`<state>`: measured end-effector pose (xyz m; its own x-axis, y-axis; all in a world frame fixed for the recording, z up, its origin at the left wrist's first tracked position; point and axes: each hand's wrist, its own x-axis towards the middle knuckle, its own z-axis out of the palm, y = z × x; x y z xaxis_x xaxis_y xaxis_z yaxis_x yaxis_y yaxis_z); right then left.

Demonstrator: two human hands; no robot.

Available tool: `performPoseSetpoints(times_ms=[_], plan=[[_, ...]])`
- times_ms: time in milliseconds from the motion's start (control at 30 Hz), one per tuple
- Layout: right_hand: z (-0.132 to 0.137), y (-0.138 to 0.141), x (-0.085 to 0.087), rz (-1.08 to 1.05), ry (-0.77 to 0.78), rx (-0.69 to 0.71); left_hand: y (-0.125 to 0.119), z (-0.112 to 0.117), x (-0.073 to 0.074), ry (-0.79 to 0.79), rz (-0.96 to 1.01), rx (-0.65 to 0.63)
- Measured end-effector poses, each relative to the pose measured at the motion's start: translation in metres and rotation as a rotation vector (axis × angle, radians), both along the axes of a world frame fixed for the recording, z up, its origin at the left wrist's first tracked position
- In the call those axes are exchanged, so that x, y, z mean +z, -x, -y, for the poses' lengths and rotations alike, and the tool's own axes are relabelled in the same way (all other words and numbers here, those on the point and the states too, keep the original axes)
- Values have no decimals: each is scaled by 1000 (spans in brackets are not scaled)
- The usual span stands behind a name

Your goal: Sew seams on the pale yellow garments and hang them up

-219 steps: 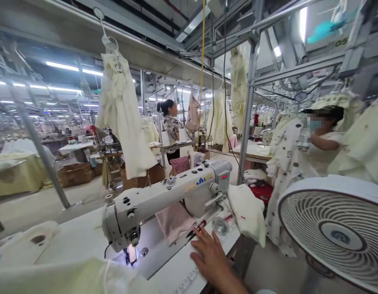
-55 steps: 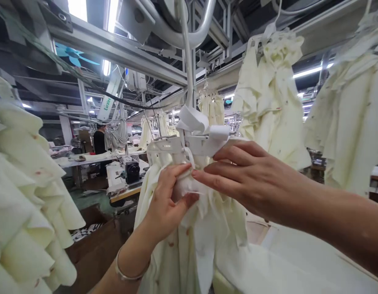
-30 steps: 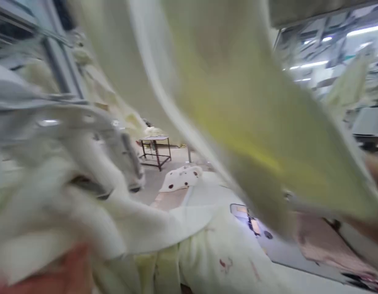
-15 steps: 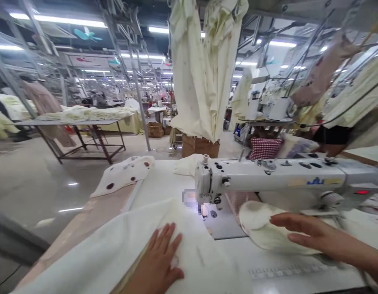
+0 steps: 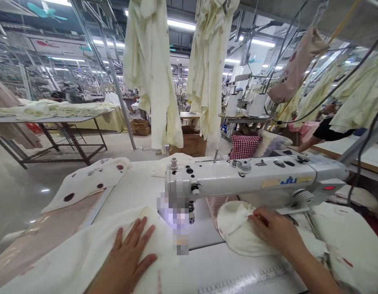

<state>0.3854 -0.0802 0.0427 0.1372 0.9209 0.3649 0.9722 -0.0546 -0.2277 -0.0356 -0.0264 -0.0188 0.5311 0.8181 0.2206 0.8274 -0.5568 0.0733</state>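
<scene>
My left hand (image 5: 130,249) lies flat with fingers spread on a large cream cloth (image 5: 69,257), which covers the front left of the sewing table (image 5: 121,188). My right hand (image 5: 276,230) has thumb and fingers pinched on the upper edge of a rounded cream fabric piece (image 5: 233,230), right of the needle area. Between my hands stands a white sewing machine (image 5: 238,177), its lamp lit. The needle and presser foot are blurred out by pixelation.
Spotted white fabric (image 5: 87,181) hangs over the table's left side. A clear ruler (image 5: 247,279) lies near the front; more cream pieces (image 5: 351,241) are at right. Cream garments (image 5: 152,73) hang beyond the machine. Another person's arm (image 5: 311,143) shows at right.
My right hand has gone from open above the rounded fabric piece to pinching it. My left hand stays flat on the cloth. The view has swung to the right.
</scene>
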Motion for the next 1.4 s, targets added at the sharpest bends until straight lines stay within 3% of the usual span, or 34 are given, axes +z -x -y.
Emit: performPoseSetpoints(times_ms=[100,200,267,333,400,433,567,633,700,833,967,1100,1200,1300,1400], plan=[[9,13,14,-29,-133,133,-21,13,6,-100,198,-192],[19,51,30,-102,-242,401,-67,33,28,-162,501,-473],[22,87,37,-156,-250,611,-97,44,48,-38,665,-537],[24,121,38,-255,-215,783,-111,49,67,209,800,-511],[23,145,33,-382,-97,840,-104,49,78,423,840,-427],[23,152,28,-427,6,804,-93,47,80,481,826,-370],[18,156,5,-380,494,614,-32,38,74,457,606,-65],[15,153,-6,-335,569,604,-11,33,68,427,473,40],[12,152,-11,-326,544,574,-5,28,65,404,391,43],[9,153,-9,-279,521,509,-18,16,67,397,338,24],[9,146,-6,-215,450,450,-19,9,70,303,467,27],[12,140,-14,-164,191,603,-9,17,72,211,614,-11],[11,148,-17,-174,22,697,-12,29,77,150,744,-193],[5,161,-5,-203,39,780,-18,37,85,57,781,-348],[3,163,13,-182,46,852,-15,41,92,-31,824,-295]])
